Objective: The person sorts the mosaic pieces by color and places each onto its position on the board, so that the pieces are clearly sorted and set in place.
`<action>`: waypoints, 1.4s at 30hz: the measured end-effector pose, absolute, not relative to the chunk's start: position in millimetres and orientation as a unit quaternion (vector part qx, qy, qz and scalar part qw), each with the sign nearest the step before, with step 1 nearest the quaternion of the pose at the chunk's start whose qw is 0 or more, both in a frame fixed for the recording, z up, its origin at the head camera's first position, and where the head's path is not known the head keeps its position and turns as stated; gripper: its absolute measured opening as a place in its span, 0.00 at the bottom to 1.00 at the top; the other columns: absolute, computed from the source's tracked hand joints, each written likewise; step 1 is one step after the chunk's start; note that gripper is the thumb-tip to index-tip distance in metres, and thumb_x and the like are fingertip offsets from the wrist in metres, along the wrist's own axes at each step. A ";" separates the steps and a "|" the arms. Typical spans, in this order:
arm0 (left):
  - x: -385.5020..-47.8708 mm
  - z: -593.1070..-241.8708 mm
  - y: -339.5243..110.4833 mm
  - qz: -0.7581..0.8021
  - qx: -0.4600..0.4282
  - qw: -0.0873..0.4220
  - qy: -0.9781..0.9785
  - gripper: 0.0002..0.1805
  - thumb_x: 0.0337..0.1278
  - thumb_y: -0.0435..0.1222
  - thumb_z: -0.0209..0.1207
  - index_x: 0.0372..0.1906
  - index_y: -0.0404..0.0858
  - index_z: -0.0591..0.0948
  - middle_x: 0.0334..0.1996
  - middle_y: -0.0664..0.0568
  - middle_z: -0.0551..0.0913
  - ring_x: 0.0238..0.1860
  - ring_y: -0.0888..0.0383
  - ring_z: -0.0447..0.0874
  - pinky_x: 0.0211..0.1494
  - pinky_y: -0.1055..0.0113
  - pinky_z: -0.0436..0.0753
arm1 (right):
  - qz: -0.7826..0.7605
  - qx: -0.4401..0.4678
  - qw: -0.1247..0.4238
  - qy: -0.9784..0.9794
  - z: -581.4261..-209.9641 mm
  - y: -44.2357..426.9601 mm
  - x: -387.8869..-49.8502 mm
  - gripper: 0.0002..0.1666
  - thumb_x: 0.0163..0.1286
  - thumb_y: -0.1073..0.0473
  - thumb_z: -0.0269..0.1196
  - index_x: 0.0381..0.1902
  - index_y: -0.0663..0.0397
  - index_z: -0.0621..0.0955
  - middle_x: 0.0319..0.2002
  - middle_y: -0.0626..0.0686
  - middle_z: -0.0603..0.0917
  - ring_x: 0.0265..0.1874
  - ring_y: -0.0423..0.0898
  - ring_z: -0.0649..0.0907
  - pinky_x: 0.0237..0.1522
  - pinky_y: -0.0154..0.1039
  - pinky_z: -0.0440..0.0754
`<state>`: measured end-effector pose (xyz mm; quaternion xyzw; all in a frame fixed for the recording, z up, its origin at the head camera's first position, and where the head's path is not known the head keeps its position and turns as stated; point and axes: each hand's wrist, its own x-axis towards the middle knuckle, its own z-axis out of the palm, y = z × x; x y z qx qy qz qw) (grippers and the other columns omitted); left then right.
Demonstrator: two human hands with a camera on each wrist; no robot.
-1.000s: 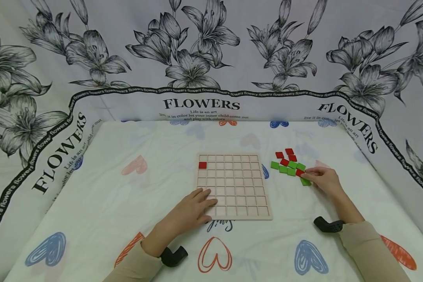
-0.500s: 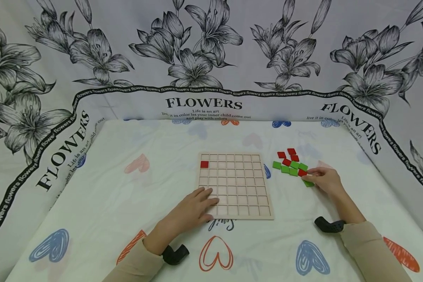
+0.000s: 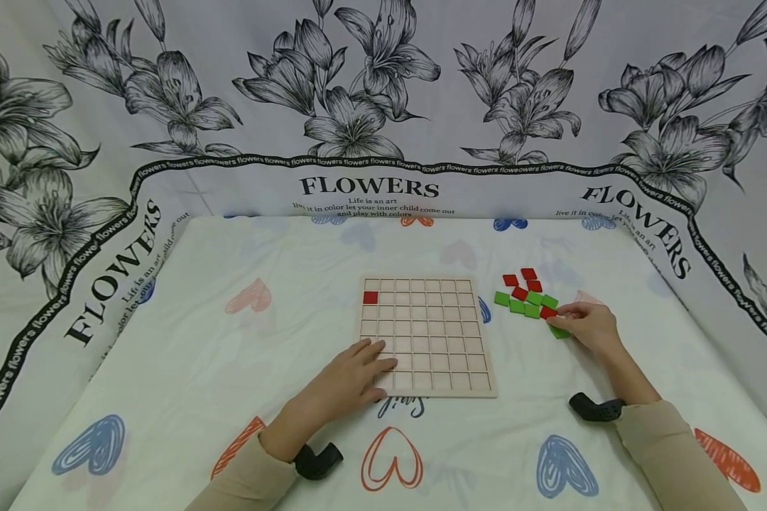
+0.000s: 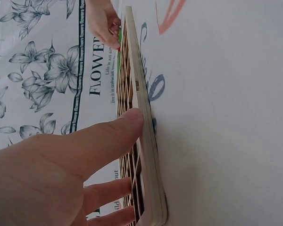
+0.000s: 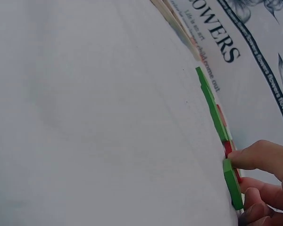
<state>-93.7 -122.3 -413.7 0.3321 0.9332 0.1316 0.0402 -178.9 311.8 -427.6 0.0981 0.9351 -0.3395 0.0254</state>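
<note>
A pale wooden grid board [image 3: 431,333] lies flat on the cloth, with one red square tile [image 3: 371,297] in a cell near its far left corner. My left hand [image 3: 341,383] rests on the board's near left corner, fingers spread and relaxed. In the left wrist view the thumb [image 4: 127,122] lies against the board's edge. To the right of the board, my right hand [image 3: 591,328] pinches a red tile [image 3: 547,312] between thumb and finger, at the near end of the tile group. A green tile [image 5: 232,186] lies right by those fingertips.
Several green tiles [image 3: 516,306] and several red tiles [image 3: 528,274] lie loosely together right of the board. The table cloth [image 3: 185,341] is white with printed hearts. A flower-printed curtain [image 3: 371,85] hangs around the back and sides.
The head view has shifted slightly, so the scene sits a little further right. Both hands keep their places, the right one still at the red tile.
</note>
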 end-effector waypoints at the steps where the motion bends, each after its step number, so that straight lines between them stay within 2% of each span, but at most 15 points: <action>1: -93.5 -413.2 -122.4 0.133 0.330 0.042 0.933 0.26 0.60 0.46 0.60 0.62 0.42 0.76 0.66 0.38 0.72 0.70 0.39 0.67 0.70 0.48 0.70 | -0.340 0.096 0.022 0.935 -427.4 311.8 -178.5 0.26 0.61 0.49 0.68 0.45 0.69 0.83 0.21 0.40 0.74 0.26 0.36 0.69 0.27 0.31 0.68; 9: -92.3 -411.9 -122.1 0.129 0.331 0.042 0.934 0.25 0.61 0.45 0.60 0.62 0.42 0.76 0.67 0.39 0.72 0.69 0.39 0.68 0.70 0.48 0.71 | -0.353 0.101 0.021 0.930 -425.8 312.9 -176.5 0.28 0.60 0.46 0.68 0.45 0.67 0.83 0.20 0.35 0.74 0.26 0.34 0.69 0.27 0.30 0.69; 18: -91.7 -411.4 -122.2 0.141 0.324 0.048 0.934 0.25 0.60 0.44 0.60 0.62 0.42 0.76 0.67 0.38 0.71 0.70 0.38 0.67 0.70 0.47 0.70 | -0.364 0.093 0.030 0.926 -418.9 306.4 -175.4 0.30 0.64 0.46 0.66 0.49 0.69 0.81 0.22 0.40 0.74 0.27 0.36 0.70 0.25 0.30 0.70; 31: -91.9 -412.4 -121.6 0.131 0.320 0.053 0.937 0.25 0.61 0.45 0.60 0.63 0.43 0.75 0.67 0.39 0.71 0.70 0.39 0.66 0.71 0.48 0.70 | -0.377 0.069 0.032 0.923 -411.4 286.8 -176.1 0.29 0.62 0.48 0.67 0.50 0.68 0.81 0.23 0.43 0.74 0.25 0.37 0.71 0.21 0.29 0.70; 37: -91.0 -412.3 -120.6 0.139 0.317 0.060 0.936 0.26 0.62 0.45 0.59 0.63 0.43 0.75 0.68 0.39 0.70 0.71 0.39 0.65 0.71 0.48 0.69 | -0.376 0.057 0.029 0.924 -408.3 277.0 -174.4 0.28 0.62 0.49 0.68 0.50 0.68 0.81 0.24 0.46 0.74 0.27 0.39 0.71 0.21 0.29 0.70; 42: -90.5 -412.0 -121.2 0.126 0.325 0.047 0.936 0.25 0.62 0.45 0.59 0.63 0.43 0.75 0.68 0.39 0.71 0.70 0.39 0.67 0.71 0.48 0.70 | -0.375 0.046 0.020 0.926 -406.7 265.7 -174.9 0.25 0.61 0.52 0.69 0.47 0.68 0.82 0.24 0.46 0.75 0.29 0.39 0.70 0.23 0.29 0.70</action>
